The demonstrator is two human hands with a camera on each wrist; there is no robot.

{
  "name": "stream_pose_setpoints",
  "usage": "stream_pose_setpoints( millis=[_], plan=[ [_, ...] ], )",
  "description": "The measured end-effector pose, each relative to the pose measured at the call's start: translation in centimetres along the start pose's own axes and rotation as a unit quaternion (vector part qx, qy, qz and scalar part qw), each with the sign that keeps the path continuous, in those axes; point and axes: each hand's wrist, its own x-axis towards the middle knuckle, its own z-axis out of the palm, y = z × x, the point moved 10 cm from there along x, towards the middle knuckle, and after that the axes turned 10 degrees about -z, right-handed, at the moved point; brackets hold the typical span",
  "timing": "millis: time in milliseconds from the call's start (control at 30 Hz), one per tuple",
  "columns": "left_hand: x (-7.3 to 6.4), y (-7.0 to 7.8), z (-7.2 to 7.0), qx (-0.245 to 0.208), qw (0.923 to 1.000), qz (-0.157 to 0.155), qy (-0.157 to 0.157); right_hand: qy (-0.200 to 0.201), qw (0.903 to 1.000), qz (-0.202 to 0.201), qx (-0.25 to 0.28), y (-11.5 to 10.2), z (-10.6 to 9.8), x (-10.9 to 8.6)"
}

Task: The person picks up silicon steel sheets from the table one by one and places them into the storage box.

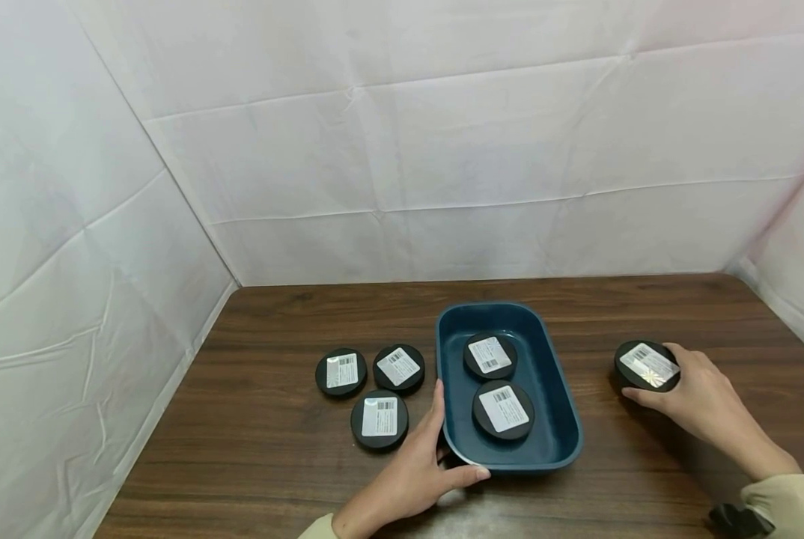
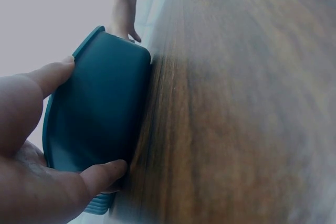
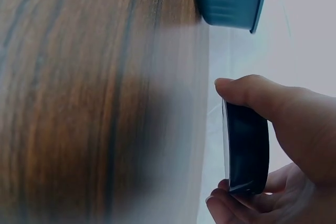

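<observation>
My right hand (image 1: 712, 404) holds a black round disc (image 1: 647, 366) by its edge, thumb on one side and fingers on the other. The disc carries a white barcode label and hangs over the table at the right. In the right wrist view, a gap shows between this disc (image 3: 245, 148) and the tabletop. My left hand (image 1: 412, 475) grips the near left corner of a dark teal tray (image 1: 560, 442), thumb at the front rim and fingers along the left wall. Inside the tray lie two labelled discs, one disc (image 1: 490, 356) behind the other disc (image 1: 503, 410).
Left of the tray, three more labelled discs lie on the wooden table (image 1: 260, 449): a left disc (image 1: 341, 373), a back disc (image 1: 399, 369) and a front disc (image 1: 379, 421). White cloth walls (image 1: 442, 150) stand behind and at both sides.
</observation>
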Motion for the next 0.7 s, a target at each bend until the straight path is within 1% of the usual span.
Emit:
stream_pose_setpoints(
  millis=[167,467,700],
  plan=[
    [0.0,0.1,-0.1,0.002,1.0000,0.003,0.001,0.002,1.0000,-0.001,0.000,-0.5,0.0,-0.1],
    [0.0,0.0,-0.1,0.003,1.0000,0.002,0.001,0.025,0.9997,-0.008,-0.002,-1.9,-0.5,-0.3],
    [0.0,-0.2,-0.2,0.009,0.9999,-0.011,0.000,0.041,0.9990,-0.015,0.003,-2.7,-0.7,-0.5]
  ],
)
